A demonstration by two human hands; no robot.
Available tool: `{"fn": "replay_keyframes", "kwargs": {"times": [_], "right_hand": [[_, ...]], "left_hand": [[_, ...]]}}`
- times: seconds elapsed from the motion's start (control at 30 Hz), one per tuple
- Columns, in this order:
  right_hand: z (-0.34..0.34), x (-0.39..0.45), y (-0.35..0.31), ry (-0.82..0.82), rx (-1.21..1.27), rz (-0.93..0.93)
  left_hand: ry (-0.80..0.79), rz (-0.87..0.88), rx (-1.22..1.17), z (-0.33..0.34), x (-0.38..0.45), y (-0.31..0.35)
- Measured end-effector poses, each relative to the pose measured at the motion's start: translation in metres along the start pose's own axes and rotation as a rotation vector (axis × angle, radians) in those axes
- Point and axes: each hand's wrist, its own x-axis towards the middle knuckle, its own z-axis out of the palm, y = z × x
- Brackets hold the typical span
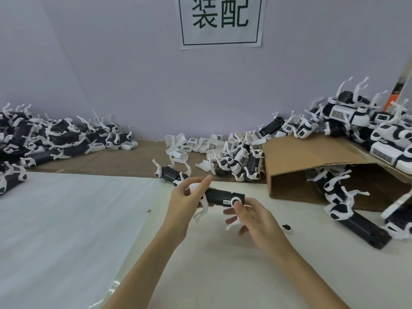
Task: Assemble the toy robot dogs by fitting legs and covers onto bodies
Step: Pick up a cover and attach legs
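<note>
I hold a black toy dog body (224,196) level above the white table. My left hand (186,202) grips its left end, where a white leg (203,208) hangs down. My right hand (249,216) holds the right end, thumb pressing on the round white hip joint (235,200) of another white leg (234,224) that points down between its fingers. A loose black body with white legs (170,173) lies just behind my hands.
White covers (200,144) lie heaped at the back centre. Dogs with legs are piled at the left (51,139) and right (356,126). A tipped cardboard box (312,157) with more dogs stands at the right. A small black part (286,227) lies on the table.
</note>
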Motion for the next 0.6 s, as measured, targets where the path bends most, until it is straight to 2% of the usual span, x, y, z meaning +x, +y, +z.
{"fn": "replay_keyframes", "kwargs": {"times": [0.07, 0.13, 0.23, 0.33, 0.4, 0.53, 0.6], "right_hand": [[0.002, 0.0, 0.003, -0.073, -0.073, -0.041], [0.006, -0.001, 0.008, -0.132, -0.202, -0.069], [0.017, -0.001, 0.007, -0.204, -0.368, -0.182], [0.03, 0.016, -0.001, -0.28, -0.347, -0.187], [0.041, 0.039, -0.007, -0.24, -0.273, -0.151], [0.058, 0.108, -0.008, -0.13, -0.141, -0.086], [0.062, 0.144, -0.007, -0.079, -0.299, -0.098]], "left_hand": [[-0.019, 0.055, -0.004, -0.001, 0.0, 0.001], [0.013, 0.01, -0.12, -0.002, 0.0, 0.0], [0.193, -0.011, -0.255, -0.008, 0.004, -0.003], [0.281, -0.005, -0.452, -0.021, 0.011, -0.007], [0.304, -0.018, -0.47, -0.031, 0.017, -0.008], [0.338, 0.017, -0.358, -0.042, 0.025, -0.013], [0.347, 0.029, -0.321, -0.044, 0.027, -0.016]]}}
